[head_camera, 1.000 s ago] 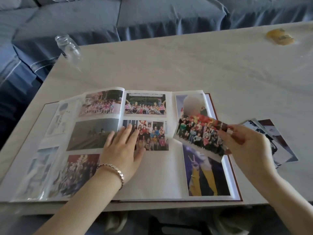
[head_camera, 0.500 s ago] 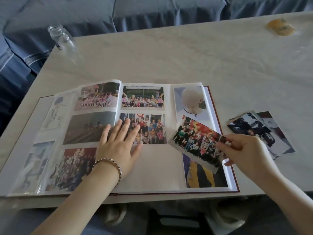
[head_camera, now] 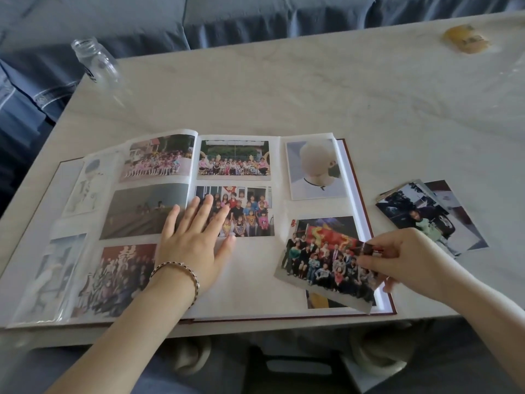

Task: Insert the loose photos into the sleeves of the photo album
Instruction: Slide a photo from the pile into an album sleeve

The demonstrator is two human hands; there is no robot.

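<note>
Left grip [head_camera: 196, 243] presses flat, fingers straight, on the open photo album [head_camera: 279, 200] beside an empty sleeve [head_camera: 250, 280], toward which a group photo [head_camera: 321, 260], pinched in the right grip [head_camera: 409, 257], has sunk; more loose photos [head_camera: 426, 214] wait on the worktop [head_camera: 312, 95].

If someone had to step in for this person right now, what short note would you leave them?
Left hand: open, pressing flat on the open maroon-edged photo album, across its middle.
Right hand: pinches a loose group photo with a red banner by its right edge, tilted over the album's lower right corner.
Small stack of loose photos lies on the pale marble table, right of the album.
Done: most sleeves in view already hold photos.
Left: slide the held photo into a sleeve; the blank patch beside the left hand looks free. Then work through the stack.
</note>
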